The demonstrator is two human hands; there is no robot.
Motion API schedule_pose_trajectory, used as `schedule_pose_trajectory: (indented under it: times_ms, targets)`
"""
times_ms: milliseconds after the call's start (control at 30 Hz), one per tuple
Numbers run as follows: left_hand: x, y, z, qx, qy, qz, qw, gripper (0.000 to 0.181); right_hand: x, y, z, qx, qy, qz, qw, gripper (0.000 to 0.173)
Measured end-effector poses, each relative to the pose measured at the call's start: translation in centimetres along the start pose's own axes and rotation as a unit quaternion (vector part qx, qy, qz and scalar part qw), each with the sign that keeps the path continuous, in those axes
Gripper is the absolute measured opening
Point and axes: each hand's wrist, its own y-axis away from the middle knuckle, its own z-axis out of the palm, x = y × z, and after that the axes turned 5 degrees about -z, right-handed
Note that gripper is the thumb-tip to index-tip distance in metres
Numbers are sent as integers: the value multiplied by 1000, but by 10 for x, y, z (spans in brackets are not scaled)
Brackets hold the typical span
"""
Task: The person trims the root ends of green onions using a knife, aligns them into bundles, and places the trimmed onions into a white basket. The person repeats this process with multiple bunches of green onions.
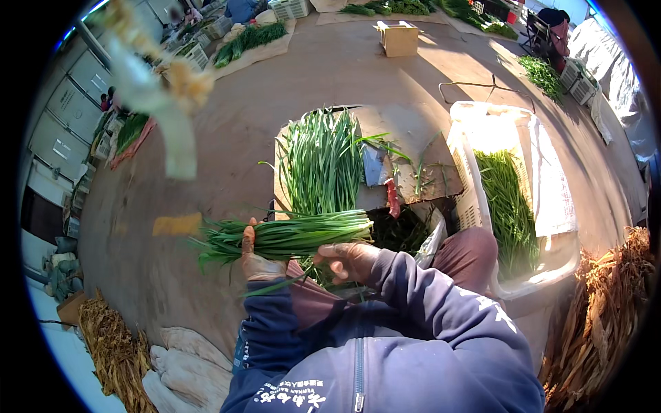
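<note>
My left hand (pixel 262 263) is closed around a bunch of garlic chives (pixel 304 235), its thumb up over the leaves. The bunch lies sideways, with its pale cut ends to the right. Just below those ends is my right hand (pixel 351 260), fingers bent; whether it pinches a leaf cannot be made out. A loose leaf (pixel 276 286) crosses my left wrist. Beyond the bunch, a thick layer of garlic chives (pixel 325 160) rests on a low board (pixel 439 170). Beside it lies a wide-bladed knife (pixel 375 164) with a red wrapped handle (pixel 393 199).
At right stands a white plastic crate (pixel 467 180), cloth-lined, holding more green stalks (pixel 506 206). Dark trimmings (pixel 395 232) fill a bag below the board. Dried leaf bundles (pixel 599 315) flank me. A wooden stool (pixel 398 40) stands ahead. Another person (pixel 555 36) sits at far right.
</note>
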Motion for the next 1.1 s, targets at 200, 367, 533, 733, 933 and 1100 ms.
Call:
schedule_pose_trajectory:
  times_ms: [200,367,533,733,933,1100]
  targets:
    - [5,-11,-2,69,-2,-53,996,17,-28,49,7,-67,112,41,991,21]
    - [6,-19,-3,74,-5,-66,995,14,-45,69,-15,-91,306,62,946,28]
    - [20,-18,1,99,11,-51,994,19,-74,110,-48,-84,244,-14,966,16]
    - [29,-21,-1,132,11,-59,990,25,-84,119,-80,76,399,-17,914,35]
    - [27,-18,-11,109,-24,-63,992,23,-50,61,-72,123,430,-203,871,64]
    - [23,-23,-22,85,8,-45,995,24,-40,33,-32,132,238,-187,944,33]
